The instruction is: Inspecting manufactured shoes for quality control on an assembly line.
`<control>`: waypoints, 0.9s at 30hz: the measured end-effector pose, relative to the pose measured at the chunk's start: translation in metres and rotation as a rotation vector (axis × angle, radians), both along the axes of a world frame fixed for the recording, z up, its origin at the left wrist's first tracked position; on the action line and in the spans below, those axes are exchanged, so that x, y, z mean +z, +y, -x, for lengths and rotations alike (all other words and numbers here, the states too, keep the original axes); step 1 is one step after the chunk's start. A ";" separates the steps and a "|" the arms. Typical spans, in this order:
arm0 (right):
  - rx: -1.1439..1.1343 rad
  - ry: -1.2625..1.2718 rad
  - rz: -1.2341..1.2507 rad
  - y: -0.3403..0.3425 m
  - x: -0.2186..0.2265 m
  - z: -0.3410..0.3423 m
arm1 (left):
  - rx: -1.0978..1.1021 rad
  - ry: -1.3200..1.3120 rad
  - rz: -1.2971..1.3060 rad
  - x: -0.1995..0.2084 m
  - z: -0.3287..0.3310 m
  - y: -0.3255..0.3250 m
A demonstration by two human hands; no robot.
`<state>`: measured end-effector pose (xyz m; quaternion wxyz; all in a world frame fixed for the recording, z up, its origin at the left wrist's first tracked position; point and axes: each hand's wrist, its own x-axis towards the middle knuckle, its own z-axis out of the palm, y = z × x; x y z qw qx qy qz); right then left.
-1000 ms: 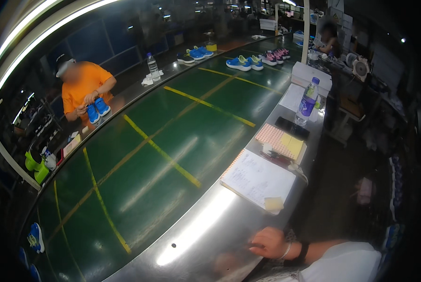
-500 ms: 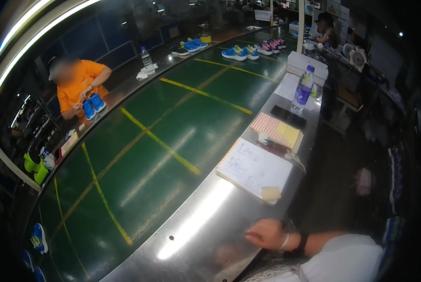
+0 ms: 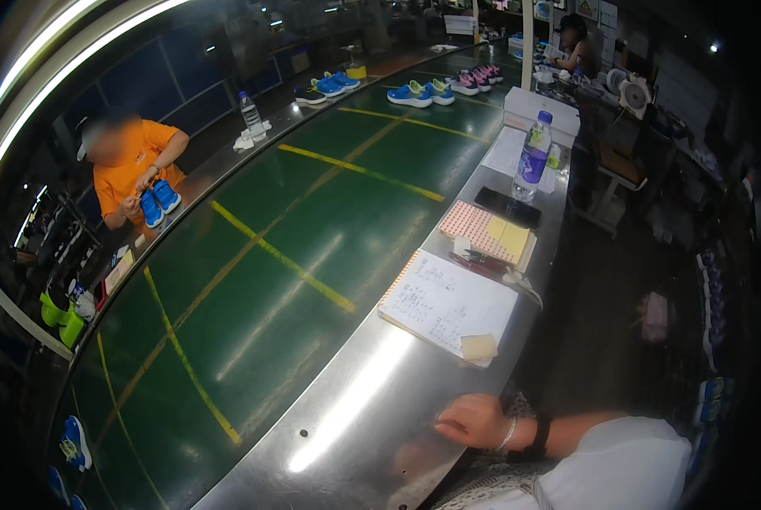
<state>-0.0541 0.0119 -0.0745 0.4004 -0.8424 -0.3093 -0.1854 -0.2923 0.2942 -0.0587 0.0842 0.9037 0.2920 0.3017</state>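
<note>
The right hand (image 3: 474, 421) is resting at the edge of the counter (image 3: 355, 425), fingers loosely bent; whether it is gripping anything I cannot tell. The left hand is lying out of view. Just beyond the right hand, apart from it, a notebook (image 3: 444, 297) is lying open. Farther, a bottle (image 3: 530, 161) is standing. Across the belt (image 3: 253, 340), a co-worker (image 3: 125, 178) is handling blue shoes (image 3: 150, 208).

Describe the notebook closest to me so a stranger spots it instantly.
Find the green tabletop, then the steel ledge along its right side. The spiral notebook lies there. Unlike the patterned notepad just beyond, it is white with handwriting, and a pale yellow sticky note sits at its near corner.
</note>
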 end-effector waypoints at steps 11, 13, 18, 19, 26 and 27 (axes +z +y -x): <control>0.000 0.001 -0.005 0.001 0.001 -0.001 | 0.020 -0.018 -0.003 0.002 -0.003 -0.003; 0.000 -0.009 -0.016 0.001 0.000 -0.002 | 0.006 -0.014 -0.004 0.002 -0.002 -0.002; -0.004 0.017 -0.009 0.001 0.000 -0.002 | 0.009 -0.018 -0.004 0.005 -0.006 -0.003; -0.003 0.017 -0.008 0.001 0.001 -0.002 | 0.009 -0.020 0.006 0.006 -0.007 -0.004; -0.010 -0.005 -0.010 0.002 0.001 -0.002 | 0.008 -0.025 0.015 0.003 -0.004 -0.002; -0.011 -0.005 -0.005 0.002 0.000 -0.001 | 0.012 -0.022 0.012 0.003 -0.004 -0.002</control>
